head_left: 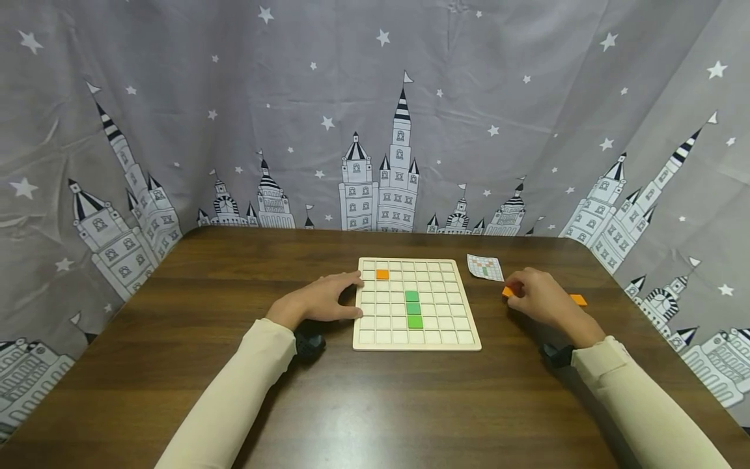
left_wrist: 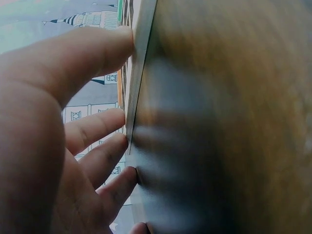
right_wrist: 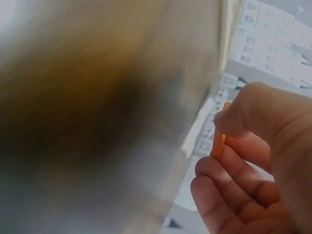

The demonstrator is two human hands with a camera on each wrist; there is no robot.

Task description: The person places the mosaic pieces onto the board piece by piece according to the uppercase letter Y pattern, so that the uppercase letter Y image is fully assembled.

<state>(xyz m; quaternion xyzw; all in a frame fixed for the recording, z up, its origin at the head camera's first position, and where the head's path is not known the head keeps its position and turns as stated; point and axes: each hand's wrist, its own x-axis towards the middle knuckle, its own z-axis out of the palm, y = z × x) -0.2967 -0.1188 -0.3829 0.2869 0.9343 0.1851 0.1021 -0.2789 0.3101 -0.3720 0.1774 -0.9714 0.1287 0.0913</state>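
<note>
A pale wooden grid board (head_left: 417, 345) lies in the middle of the brown table. One orange tile (head_left: 382, 274) sits near its far left corner, and three green tiles (head_left: 413, 309) form a column near its middle. My left hand (head_left: 328, 299) rests flat on the table with straight fingers (left_wrist: 105, 124) touching the board's left edge (left_wrist: 139, 73). To the right of the board, my right hand (head_left: 536, 296) pinches an orange tile (head_left: 507, 292) between thumb and fingers; in the right wrist view the orange tile (right_wrist: 218, 145) shows edge-on.
A small pattern card (head_left: 485, 267) lies beyond the board's far right corner. Another orange tile (head_left: 578, 299) lies on the table right of my right hand. A grey curtain with castles and stars (head_left: 375, 130) surrounds the table.
</note>
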